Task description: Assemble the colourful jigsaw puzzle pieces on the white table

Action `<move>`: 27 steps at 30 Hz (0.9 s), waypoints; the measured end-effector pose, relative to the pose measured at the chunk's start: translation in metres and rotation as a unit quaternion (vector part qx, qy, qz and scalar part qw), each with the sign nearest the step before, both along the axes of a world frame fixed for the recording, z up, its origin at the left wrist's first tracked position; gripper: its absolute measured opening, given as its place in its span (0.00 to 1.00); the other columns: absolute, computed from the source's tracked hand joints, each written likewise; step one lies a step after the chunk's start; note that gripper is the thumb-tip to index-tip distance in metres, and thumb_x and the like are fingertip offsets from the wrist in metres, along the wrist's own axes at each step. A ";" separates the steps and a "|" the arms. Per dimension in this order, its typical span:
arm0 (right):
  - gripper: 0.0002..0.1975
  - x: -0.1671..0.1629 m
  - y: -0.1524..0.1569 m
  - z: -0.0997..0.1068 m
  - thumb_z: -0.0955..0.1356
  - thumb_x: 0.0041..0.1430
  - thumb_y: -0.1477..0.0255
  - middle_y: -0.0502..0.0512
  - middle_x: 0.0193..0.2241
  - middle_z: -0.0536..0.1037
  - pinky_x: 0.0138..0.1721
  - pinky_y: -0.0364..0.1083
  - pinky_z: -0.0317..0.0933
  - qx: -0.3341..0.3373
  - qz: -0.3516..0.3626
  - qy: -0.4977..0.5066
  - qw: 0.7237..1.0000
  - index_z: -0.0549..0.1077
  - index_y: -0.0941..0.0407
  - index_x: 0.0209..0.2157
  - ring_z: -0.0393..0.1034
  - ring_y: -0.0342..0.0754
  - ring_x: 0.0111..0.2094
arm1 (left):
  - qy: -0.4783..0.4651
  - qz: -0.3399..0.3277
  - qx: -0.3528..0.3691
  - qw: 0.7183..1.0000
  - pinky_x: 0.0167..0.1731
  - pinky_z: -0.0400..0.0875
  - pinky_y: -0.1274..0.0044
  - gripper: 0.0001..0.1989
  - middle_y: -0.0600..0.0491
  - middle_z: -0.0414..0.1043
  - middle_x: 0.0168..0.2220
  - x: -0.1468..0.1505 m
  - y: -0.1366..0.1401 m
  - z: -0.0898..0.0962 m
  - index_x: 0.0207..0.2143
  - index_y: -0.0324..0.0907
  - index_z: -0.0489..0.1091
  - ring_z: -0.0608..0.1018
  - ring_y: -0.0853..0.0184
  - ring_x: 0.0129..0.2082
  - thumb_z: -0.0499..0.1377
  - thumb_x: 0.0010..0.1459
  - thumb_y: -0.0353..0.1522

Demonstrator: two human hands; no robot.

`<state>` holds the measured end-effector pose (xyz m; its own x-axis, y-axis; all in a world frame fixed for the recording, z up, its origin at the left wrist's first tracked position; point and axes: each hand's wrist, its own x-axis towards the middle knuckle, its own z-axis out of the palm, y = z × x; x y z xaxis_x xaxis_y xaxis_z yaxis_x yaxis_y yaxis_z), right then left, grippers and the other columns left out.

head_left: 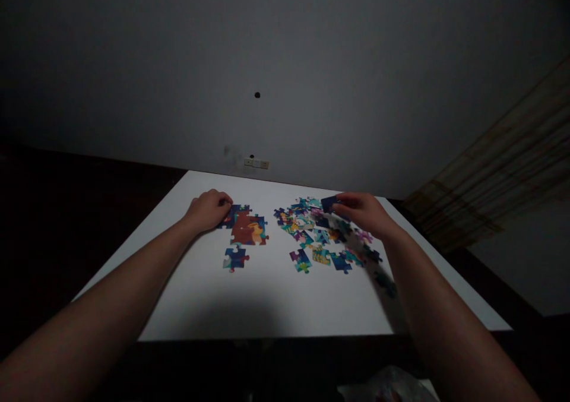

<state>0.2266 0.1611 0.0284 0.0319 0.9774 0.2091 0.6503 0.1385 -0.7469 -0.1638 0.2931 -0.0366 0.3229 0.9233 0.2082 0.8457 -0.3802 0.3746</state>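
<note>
On the white table, my left hand [209, 209] rests with curled fingers against the left edge of a joined puzzle section [243, 227], which shows red-brown, blue and a yellow figure. What those fingertips hold, if anything, is hidden. A single blue puzzle piece [236, 259] lies just below the section. Over on the right, my right hand [363, 211] pinches a dark blue puzzle piece [329, 203] between thumb and fingers, above the far part of a spread of loose puzzle pieces [320, 236]. Some of that spread is hidden behind the hand and forearm.
The white table [262, 307] ends at a near edge below the pieces. A grey wall [312, 81] with a socket strip [256, 163] stands behind it. A curtain [481, 200] hangs at the right, and a clear plastic bag [392, 387] shows below the table.
</note>
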 end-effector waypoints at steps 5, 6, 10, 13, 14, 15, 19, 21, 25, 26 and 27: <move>0.17 -0.063 0.003 0.018 0.71 0.49 0.69 0.54 0.34 0.78 0.37 0.47 0.67 -0.021 0.094 0.092 0.991 0.74 0.55 0.43 0.73 0.48 0.34 | -0.001 0.005 0.005 1.000 0.42 0.65 0.69 0.15 0.48 0.74 0.44 -0.001 -0.004 0.003 0.38 0.48 0.76 0.74 0.56 0.44 0.52 0.55 0.41; 0.16 -0.073 0.006 0.018 0.71 0.49 0.70 0.54 0.34 0.78 0.36 0.47 0.67 -0.030 0.111 0.096 0.989 0.74 0.55 0.42 0.73 0.48 0.34 | -0.005 0.003 0.004 1.000 0.42 0.65 0.69 0.15 0.48 0.74 0.44 -0.001 -0.006 0.003 0.38 0.47 0.76 0.74 0.56 0.44 0.52 0.55 0.41; 0.15 -0.104 0.019 0.009 0.70 0.48 0.73 0.52 0.32 0.78 0.33 0.45 0.66 -0.055 0.154 0.131 0.978 0.74 0.54 0.41 0.72 0.46 0.31 | -0.022 -0.002 0.009 1.000 0.42 0.65 0.70 0.15 0.48 0.74 0.44 -0.002 -0.010 0.004 0.39 0.46 0.76 0.73 0.57 0.44 0.52 0.56 0.39; 0.16 -0.116 0.027 -0.009 0.69 0.49 0.73 0.51 0.31 0.77 0.31 0.44 0.64 -0.051 0.156 0.128 0.978 0.74 0.54 0.42 0.70 0.45 0.30 | -0.030 -0.003 0.013 0.999 0.43 0.65 0.68 0.14 0.47 0.74 0.43 -0.002 -0.010 0.003 0.38 0.47 0.76 0.73 0.56 0.44 0.52 0.56 0.39; 0.15 -0.118 0.029 -0.017 0.68 0.50 0.72 0.51 0.31 0.76 0.30 0.44 0.63 -0.043 0.146 0.119 0.981 0.74 0.54 0.42 0.69 0.44 0.29 | -0.032 -0.005 0.013 0.999 0.43 0.65 0.67 0.14 0.47 0.74 0.43 -0.002 -0.010 0.002 0.38 0.47 0.76 0.73 0.56 0.44 0.52 0.56 0.39; 0.14 -0.119 0.030 -0.025 0.68 0.51 0.71 0.51 0.30 0.76 0.29 0.43 0.62 -0.033 0.134 0.112 0.984 0.74 0.54 0.42 0.69 0.44 0.28 | -0.033 -0.006 0.014 0.999 0.43 0.65 0.67 0.14 0.47 0.74 0.43 -0.002 -0.010 0.002 0.37 0.47 0.76 0.74 0.55 0.44 0.52 0.56 0.39; 0.12 -0.121 0.031 -0.052 0.67 0.52 0.69 0.51 0.28 0.74 0.28 0.43 0.60 -0.006 0.091 0.103 0.990 0.73 0.56 0.40 0.67 0.44 0.28 | -0.032 -0.007 0.014 0.999 0.43 0.64 0.66 0.14 0.47 0.74 0.42 -0.003 -0.007 -0.001 0.38 0.47 0.76 0.73 0.55 0.43 0.53 0.56 0.39; 0.10 -0.121 0.030 -0.059 0.68 0.51 0.70 0.50 0.28 0.73 0.29 0.43 0.60 0.006 0.085 0.104 0.991 0.71 0.56 0.37 0.67 0.44 0.28 | -0.035 -0.008 0.013 0.999 0.43 0.64 0.67 0.14 0.47 0.74 0.42 -0.003 -0.005 -0.002 0.38 0.46 0.76 0.73 0.56 0.43 0.52 0.56 0.37; 0.12 -0.123 0.028 -0.061 0.68 0.51 0.71 0.47 0.27 0.69 0.26 0.42 0.59 0.040 0.076 0.126 0.988 0.67 0.54 0.39 0.66 0.43 0.26 | -0.075 -0.002 0.007 0.997 0.43 0.65 0.70 0.14 0.49 0.74 0.43 -0.004 0.001 -0.007 0.38 0.46 0.75 0.74 0.60 0.43 0.50 0.57 0.31; 0.15 -0.124 0.028 -0.061 0.68 0.51 0.72 0.48 0.29 0.69 0.26 0.42 0.60 0.047 0.078 0.134 0.987 0.66 0.54 0.42 0.67 0.43 0.27 | -0.094 0.005 0.007 0.996 0.43 0.66 0.71 0.14 0.49 0.74 0.43 -0.005 0.003 -0.008 0.39 0.45 0.75 0.74 0.61 0.43 0.50 0.57 0.30; 0.18 -0.124 0.028 -0.061 0.68 0.52 0.72 0.49 0.31 0.70 0.28 0.42 0.61 0.052 0.082 0.137 0.986 0.66 0.53 0.46 0.69 0.44 0.28 | -0.113 0.014 0.008 0.993 0.43 0.66 0.72 0.14 0.49 0.75 0.43 -0.006 0.005 -0.009 0.39 0.44 0.75 0.74 0.62 0.43 0.50 0.57 0.29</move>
<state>0.1023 0.1891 -0.0323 -0.0552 0.9481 0.3132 0.3884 0.3094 -0.8680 -0.1697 0.2977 -0.0454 0.2402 0.9274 0.2869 0.7509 -0.3648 0.5505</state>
